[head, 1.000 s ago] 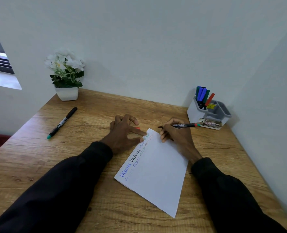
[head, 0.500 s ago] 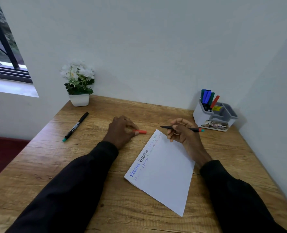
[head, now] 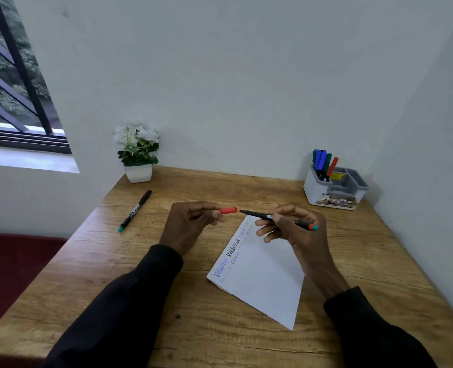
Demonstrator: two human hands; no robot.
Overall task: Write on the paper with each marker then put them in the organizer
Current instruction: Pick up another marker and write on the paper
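Paper [head: 267, 277] mid table [head: 246, 328]. Organizer [head: 323, 193] back right, markers [head: 322, 162] in its left part. Plant pot [head: 138, 172] back left, loose marker [head: 135, 210] in front of it. Cap [head: 228, 210] in left hand [head: 190, 224], pen [head: 257, 215] in right hand [head: 297, 229], prob. over paper's far end.

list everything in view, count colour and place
paper: one, white, written on, table centre
uncapped marker: one, black, right hand
cap: one, red, left hand
lying marker: one, black with teal end, table's left
organizer: one, white-grey, far right
stored markers: about five, blue/green/red, in organizer
potted plant: one, white, far left
table: one, wood, underneath
window: one, dark-barred, left
left hand: one, pinching cap
right hand: one, gripping uncapped marker
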